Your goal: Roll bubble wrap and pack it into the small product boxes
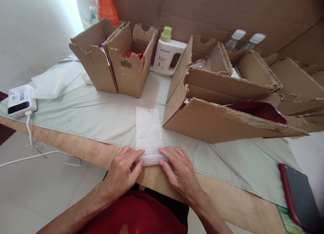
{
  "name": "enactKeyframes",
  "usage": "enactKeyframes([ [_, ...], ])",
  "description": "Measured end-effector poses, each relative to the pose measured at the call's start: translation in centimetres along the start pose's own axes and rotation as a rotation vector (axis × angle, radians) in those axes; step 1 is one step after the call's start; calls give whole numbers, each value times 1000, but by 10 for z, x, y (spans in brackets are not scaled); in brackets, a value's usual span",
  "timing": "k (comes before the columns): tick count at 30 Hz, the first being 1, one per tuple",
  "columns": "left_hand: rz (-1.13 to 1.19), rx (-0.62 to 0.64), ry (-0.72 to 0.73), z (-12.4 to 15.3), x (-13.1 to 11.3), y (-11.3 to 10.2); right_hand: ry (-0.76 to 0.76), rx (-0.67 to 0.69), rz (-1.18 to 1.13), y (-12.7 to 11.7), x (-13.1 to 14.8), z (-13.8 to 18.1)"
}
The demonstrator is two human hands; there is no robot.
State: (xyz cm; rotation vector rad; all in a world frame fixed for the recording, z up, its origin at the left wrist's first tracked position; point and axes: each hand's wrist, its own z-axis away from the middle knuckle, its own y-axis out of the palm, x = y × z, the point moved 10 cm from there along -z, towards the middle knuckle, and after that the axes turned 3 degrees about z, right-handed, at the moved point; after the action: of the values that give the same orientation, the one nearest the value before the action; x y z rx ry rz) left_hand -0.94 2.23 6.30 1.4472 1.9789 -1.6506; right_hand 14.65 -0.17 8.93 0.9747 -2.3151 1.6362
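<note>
Fingers point(138, 159) of the left hand point(121, 171) press down on the near end of a bubble wrap strip point(149, 132), curled over a rolled-up edge; the right hand point(181, 171) mirrors it, fingers bent onto the same roll from the other side. Both hands are partly closed on the wrap, pinching and pinning rather than fully gripping. Looks like the near end is folded or rolled on itself and both hands hold it so it doesn't spring back; can't tell if anything is wrapped inside.

The strip lies flat, running away from the person, its near end right at the bench point(101, 153) edge, its far end between the box groups.

The bench is a bare wooden board, mostly covered by a pale green cloth point(101, 115). Behind left: two open cardboard boxes point(113, 63) with torn rims, red items inside one. Behind right: a larger set of torn cardboard boxes point(222, 105), something dark red inside. Between them stands a white detergent bottle point(168, 55) with a green cap. Two clear bottles with white caps point(248, 38) poke up behind the right boxes. A white charger block point(20, 100) with a cable sits at far left; a phone in a red case point(298, 193) sits at the near right corner. Cardboard sheet as backdrop, light tiled floor below.
</note>
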Motion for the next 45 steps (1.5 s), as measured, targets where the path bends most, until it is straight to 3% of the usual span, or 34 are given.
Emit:
enactKeyframes([
  [3,-126,-7,-21,-11,10,0,-37,-138,117,-9,6,8],
  [8,-174,-64,21,-12,8,-5,-105,26,206,17,10,7],
  [15,1,30,100,1,-9,-7,-5,81,-74,14,1,2],
  [20,-135,-24,40,-23,12,-2,4,-52,127,4,-1,4],
  [24,-160,-57,63,-23,15,-5,-77,71,206,21,3,0],
  [30,-18,56,113,-6,-3,-7,1,117,4,18,-6,-3],
  [35,-122,26,35,-28,14,0,-19,-6,132,10,-2,-3],
  [39,-206,-81,-28,-35,27,-10,-93,116,228,33,3,-14],
  [43,126,-152,-270,-13,42,-27,39,61,127,28,-16,-26],
  [45,364,-113,-449,3,51,-20,173,20,-3,21,-29,-24],
])
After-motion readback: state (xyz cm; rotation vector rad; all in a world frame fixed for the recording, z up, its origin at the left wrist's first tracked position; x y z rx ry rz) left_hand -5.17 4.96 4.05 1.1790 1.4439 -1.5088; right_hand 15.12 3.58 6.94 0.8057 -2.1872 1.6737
